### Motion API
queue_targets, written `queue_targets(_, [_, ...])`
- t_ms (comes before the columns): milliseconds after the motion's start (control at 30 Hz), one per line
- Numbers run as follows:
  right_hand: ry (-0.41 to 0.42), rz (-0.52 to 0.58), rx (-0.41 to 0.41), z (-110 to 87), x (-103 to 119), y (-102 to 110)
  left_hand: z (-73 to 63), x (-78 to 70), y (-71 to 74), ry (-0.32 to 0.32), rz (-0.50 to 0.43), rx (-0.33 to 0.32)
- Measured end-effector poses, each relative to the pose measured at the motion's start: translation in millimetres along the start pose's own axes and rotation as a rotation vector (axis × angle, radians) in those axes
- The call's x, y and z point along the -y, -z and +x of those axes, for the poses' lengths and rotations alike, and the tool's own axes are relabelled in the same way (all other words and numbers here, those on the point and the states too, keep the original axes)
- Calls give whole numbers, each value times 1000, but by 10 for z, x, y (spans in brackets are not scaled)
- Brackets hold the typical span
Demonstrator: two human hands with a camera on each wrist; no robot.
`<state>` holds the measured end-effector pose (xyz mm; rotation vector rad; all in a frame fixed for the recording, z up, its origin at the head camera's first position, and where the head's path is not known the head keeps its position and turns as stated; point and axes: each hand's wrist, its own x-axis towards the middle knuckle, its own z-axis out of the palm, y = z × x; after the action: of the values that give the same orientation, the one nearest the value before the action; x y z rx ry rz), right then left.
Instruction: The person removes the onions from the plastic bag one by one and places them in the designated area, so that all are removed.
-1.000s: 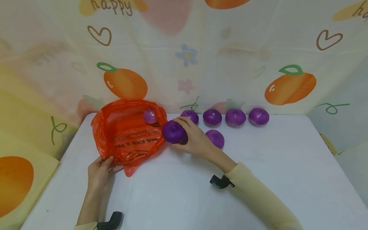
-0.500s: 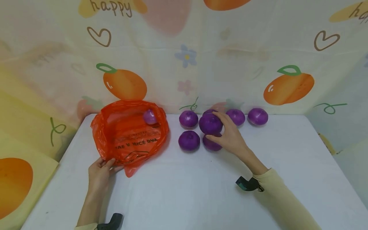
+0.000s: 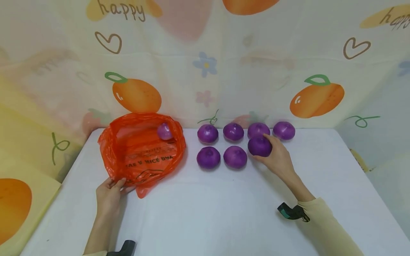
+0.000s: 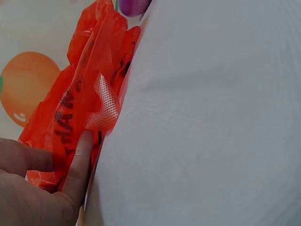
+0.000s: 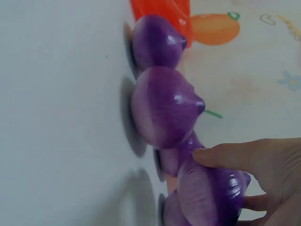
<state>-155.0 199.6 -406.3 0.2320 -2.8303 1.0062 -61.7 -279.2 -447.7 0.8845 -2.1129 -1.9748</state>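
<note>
My right hand grips a purple onion with thumb and fingers; in the right wrist view it is off the table, thumb on its side. Behind the held onion and partly covered by it is another onion of the back row. Two onions, one darker and one lighter, stand in a front row to its left. My left hand pinches the near rim of a red plastic bag, which lies with its mouth wide. One onion shows inside the bag at its right side.
The back row also has onions at the left, centre left and far right. A patterned cloth hangs right behind the white table. Dark wrist mounts are on both forearms.
My right hand has carried the held onion rightward, from beside the bag's rim, over the front row, to right of it. My left hand stays at the bag's rim.
</note>
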Motion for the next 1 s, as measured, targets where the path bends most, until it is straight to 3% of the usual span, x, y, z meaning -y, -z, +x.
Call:
queue_targets(433, [-82,-68,76,-176,-194,-36,38,-9,-10,6,-22,9])
queue_targets(667, [-87,-78,87,-222,-235,5,39,-43,-50,50,-55,-16])
queue_targets(833, [-30,-155,48,-221,-163,41,20,-30,-30,85,-101,-28])
queue_targets(1000, [108,-170,-35,-171,145,22,23,-18,-13,100,-118,-55])
